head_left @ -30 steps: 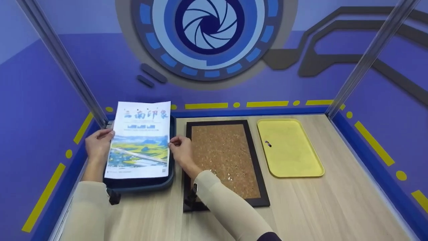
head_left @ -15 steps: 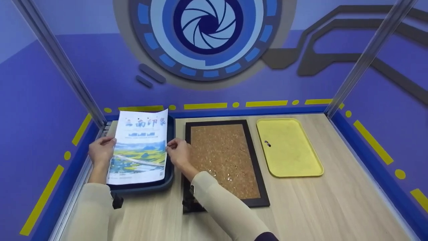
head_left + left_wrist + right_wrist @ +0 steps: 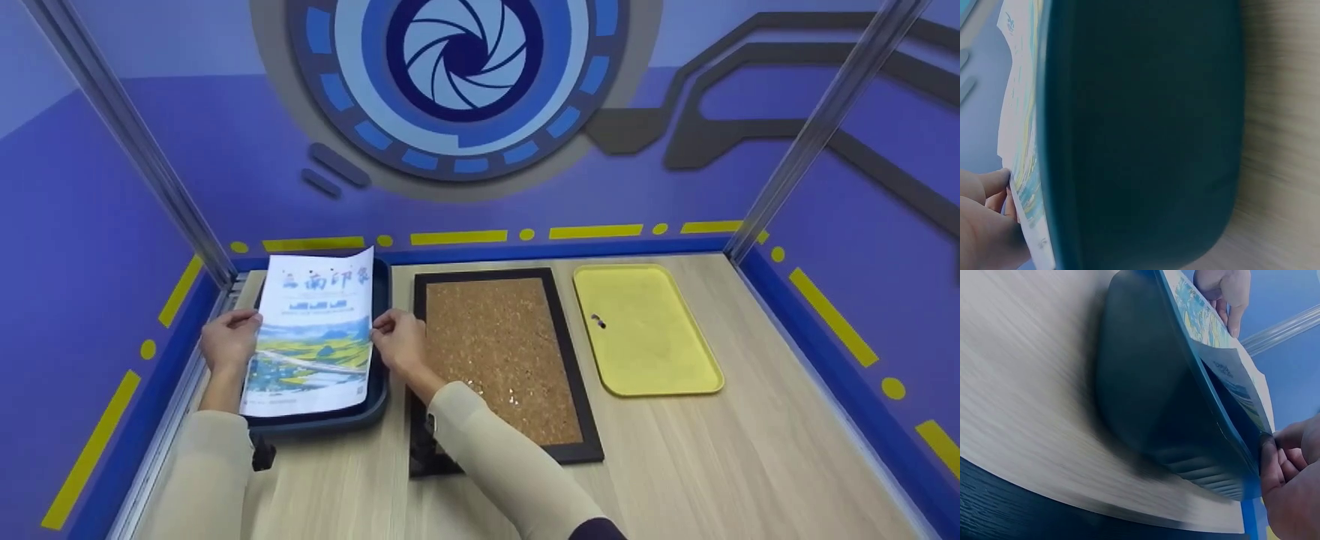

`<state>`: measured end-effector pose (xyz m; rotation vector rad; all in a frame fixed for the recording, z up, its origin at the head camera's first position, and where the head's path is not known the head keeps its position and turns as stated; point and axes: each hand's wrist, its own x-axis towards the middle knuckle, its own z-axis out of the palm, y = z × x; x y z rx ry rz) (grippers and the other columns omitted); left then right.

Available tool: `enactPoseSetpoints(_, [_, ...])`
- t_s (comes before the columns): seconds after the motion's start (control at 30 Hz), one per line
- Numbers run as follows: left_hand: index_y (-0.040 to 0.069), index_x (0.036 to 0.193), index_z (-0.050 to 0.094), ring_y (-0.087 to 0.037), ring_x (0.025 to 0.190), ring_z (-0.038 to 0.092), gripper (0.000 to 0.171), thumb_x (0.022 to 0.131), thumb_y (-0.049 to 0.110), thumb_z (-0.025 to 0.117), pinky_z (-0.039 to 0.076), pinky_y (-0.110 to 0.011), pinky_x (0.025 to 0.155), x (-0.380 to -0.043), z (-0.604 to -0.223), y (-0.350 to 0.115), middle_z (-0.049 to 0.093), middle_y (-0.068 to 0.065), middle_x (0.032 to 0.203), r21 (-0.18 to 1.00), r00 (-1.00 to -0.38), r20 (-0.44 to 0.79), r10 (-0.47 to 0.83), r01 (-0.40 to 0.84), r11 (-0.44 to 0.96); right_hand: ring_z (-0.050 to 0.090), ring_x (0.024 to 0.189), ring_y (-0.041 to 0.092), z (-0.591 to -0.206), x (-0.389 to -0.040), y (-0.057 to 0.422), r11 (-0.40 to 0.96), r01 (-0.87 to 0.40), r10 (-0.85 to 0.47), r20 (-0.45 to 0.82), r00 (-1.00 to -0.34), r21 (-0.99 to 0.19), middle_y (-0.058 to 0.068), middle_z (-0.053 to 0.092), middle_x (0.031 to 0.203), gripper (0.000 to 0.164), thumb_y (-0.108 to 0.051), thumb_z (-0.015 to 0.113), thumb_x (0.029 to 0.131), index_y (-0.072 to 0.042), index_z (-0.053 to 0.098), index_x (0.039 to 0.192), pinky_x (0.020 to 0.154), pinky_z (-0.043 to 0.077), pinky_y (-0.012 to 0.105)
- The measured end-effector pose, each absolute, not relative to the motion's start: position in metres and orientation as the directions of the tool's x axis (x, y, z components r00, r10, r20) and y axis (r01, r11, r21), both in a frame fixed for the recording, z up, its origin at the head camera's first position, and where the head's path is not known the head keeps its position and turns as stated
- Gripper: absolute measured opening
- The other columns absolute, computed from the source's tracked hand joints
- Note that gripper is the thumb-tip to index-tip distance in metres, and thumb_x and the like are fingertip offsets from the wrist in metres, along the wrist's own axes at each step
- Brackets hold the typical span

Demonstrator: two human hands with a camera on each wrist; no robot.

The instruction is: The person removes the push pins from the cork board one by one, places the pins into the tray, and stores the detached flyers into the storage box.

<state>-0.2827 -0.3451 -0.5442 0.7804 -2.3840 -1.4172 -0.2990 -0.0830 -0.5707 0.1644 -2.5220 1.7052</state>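
A printed paper poster [image 3: 311, 337], with blue lettering and a green and yellow landscape, lies over a dark blue bin [image 3: 382, 375] at the left of the table. My left hand [image 3: 229, 341] pinches its left edge between thumb and fingers. At the opposite edge, my right hand [image 3: 401, 341] pinches the sheet too. The poster's top right corner curls upward. In the right wrist view the sheet [image 3: 1213, 332] bends over the bin's rim [image 3: 1202, 377], and a dark gap shows beneath it. What the bin holds is hidden.
Right of the bin lies a cork board [image 3: 499, 352] in a black frame, with small shiny bits on its surface. Further right is a yellow tray [image 3: 660, 337] holding a few tiny dark pins [image 3: 598, 321]. A blue patterned wall [image 3: 465, 210] stands behind the table.
Both hands have lowered the poster and brought it slightly nearer to me, down onto the bin. Its top edge has dropped and its right corner curls more.
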Motion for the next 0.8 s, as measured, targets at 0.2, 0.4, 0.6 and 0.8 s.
enactPoseSetpoints(0.2, [0.003,0.141,0.066,-0.026,0.114,0.064,0.041,0.108,0.027,0.063,0.050,-0.031,0.084,-0.283,-0.543,-0.345,0.066,-0.018,0.136,0.880,-0.829,-0.095,-0.551,-0.329,0.343,0.063,0.073,0.006,-0.571,-0.299,-0.081,0.378,-0.137,-0.060,0.124,-0.991,-0.915,-0.006,0.068,0.081,0.006,-0.004,0.079,0.093,-0.008,0.074,0.094,0.063,0.054,0.022])
enactPoseSetpoints(0.4, [0.000,0.138,0.068,-0.031,0.116,0.065,0.043,0.103,0.025,0.069,0.049,-0.030,0.087,-0.287,-0.542,-0.342,0.069,-0.022,0.134,0.883,-0.821,-0.022,-0.571,-0.283,0.373,0.063,0.074,0.008,-0.570,-0.299,-0.081,0.360,-0.118,-0.069,0.100,-0.993,-0.925,-0.005,0.066,0.083,0.008,-0.005,0.079,0.093,-0.006,0.074,0.099,0.065,0.055,0.024])
enactPoseSetpoints(0.6, [-0.002,0.139,0.066,-0.037,0.119,0.065,0.043,0.104,0.023,0.067,0.051,-0.042,0.096,-0.290,-0.544,-0.332,0.069,-0.025,0.132,0.885,-0.819,0.023,-0.573,-0.250,0.393,0.064,0.077,0.007,-0.570,-0.301,-0.075,0.321,-0.126,-0.111,0.095,-0.989,-0.939,-0.004,0.067,0.085,0.010,-0.004,0.080,0.092,-0.005,0.074,0.100,0.069,0.056,0.023])
enactPoseSetpoints(0.8, [-0.006,0.145,0.058,-0.042,0.131,0.060,0.048,0.105,0.020,0.065,0.047,-0.053,0.108,-0.294,-0.534,-0.315,0.063,-0.028,0.140,0.876,-0.859,0.069,-0.507,-0.190,0.442,0.065,0.083,0.009,-0.567,-0.306,-0.059,0.110,-0.111,-0.234,0.082,-0.969,-0.988,0.001,0.070,0.093,0.025,-0.006,0.079,0.093,0.001,0.072,0.116,0.076,0.056,0.025])
